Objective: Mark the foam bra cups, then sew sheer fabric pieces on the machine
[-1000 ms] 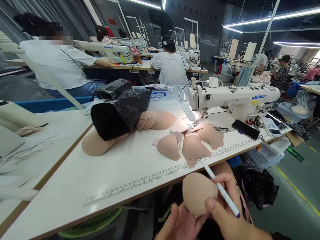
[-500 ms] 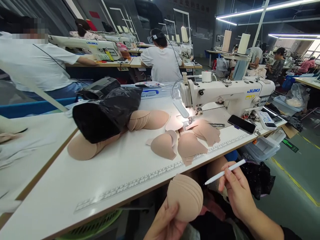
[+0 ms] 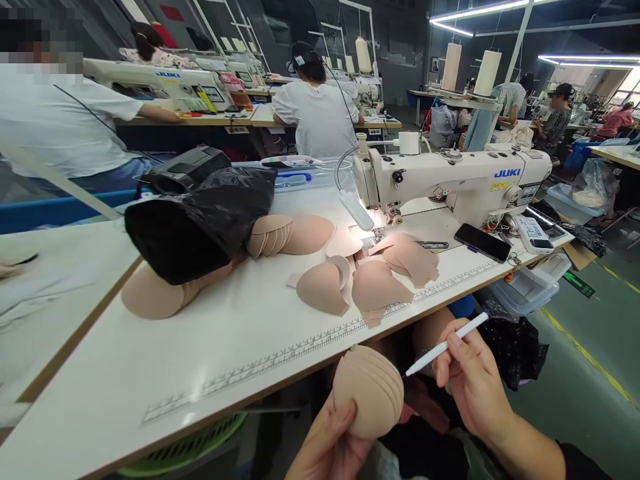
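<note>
In front of the table edge, my left hand point(image 3: 336, 427) grips a fanned stack of beige bra cups point(image 3: 367, 393), thumb across the front and fingers behind. Between the thumb and fingers of my right hand point(image 3: 473, 373) is a white marker pen point(image 3: 447, 343), its dark tip pointing left, close to the stack's right edge; I cannot tell whether it touches. More bra cups point(image 3: 383, 287) lie in loose piles on the table, below the sewing machine's needle area.
A white JUKI sewing machine point(image 3: 450, 177) stands at the back, a black phone point(image 3: 483, 243) beside its base. A black plastic bag point(image 3: 200, 220) covers part of another cup row point(image 3: 155, 293). A printed ruler point(image 3: 260, 367) runs along the white tabletop point(image 3: 215, 340). Co-workers sit beyond.
The camera view has shifted slightly, so the table things sit a little further left. The pen tip has come slightly lower beside the cups. Both hands keep their holds.
</note>
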Available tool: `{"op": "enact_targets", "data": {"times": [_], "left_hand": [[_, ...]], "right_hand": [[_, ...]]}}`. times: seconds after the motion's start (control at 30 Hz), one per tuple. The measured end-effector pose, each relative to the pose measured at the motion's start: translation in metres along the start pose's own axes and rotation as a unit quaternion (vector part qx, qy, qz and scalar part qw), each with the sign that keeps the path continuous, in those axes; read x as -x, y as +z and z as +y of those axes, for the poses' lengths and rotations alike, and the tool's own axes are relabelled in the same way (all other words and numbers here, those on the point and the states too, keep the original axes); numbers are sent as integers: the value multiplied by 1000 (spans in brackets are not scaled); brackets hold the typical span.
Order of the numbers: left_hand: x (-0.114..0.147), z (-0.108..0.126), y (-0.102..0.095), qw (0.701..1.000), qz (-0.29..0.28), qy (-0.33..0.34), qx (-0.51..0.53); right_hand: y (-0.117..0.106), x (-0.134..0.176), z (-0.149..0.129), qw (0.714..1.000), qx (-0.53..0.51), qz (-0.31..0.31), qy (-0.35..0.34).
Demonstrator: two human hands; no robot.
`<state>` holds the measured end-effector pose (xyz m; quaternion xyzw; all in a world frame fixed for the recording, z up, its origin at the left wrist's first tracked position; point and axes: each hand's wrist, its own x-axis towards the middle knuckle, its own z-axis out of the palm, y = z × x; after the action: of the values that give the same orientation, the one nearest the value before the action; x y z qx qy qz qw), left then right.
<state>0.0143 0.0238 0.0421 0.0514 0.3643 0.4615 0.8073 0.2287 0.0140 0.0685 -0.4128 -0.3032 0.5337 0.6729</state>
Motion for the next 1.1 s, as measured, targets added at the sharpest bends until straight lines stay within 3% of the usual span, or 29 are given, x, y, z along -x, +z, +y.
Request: {"op": "enact_targets", "data": {"times": [0.67,0.83,1.0,1.1], "left_hand": [[-1,-6,-3,999,-51,-1,-4],[-3,-6,-5,998,-59,-1,-29],[-2,-6,-6,997,-62,0,-44],[0,-9,-5,997,-55,1,-62]], "right_hand": [[6,5,2,999,9,-31,-8],[9,6,1,995,-31,-90,30],[11,8,2,998,-19,-54,-5],[10,10,4,994,-29,-100,36]]}}
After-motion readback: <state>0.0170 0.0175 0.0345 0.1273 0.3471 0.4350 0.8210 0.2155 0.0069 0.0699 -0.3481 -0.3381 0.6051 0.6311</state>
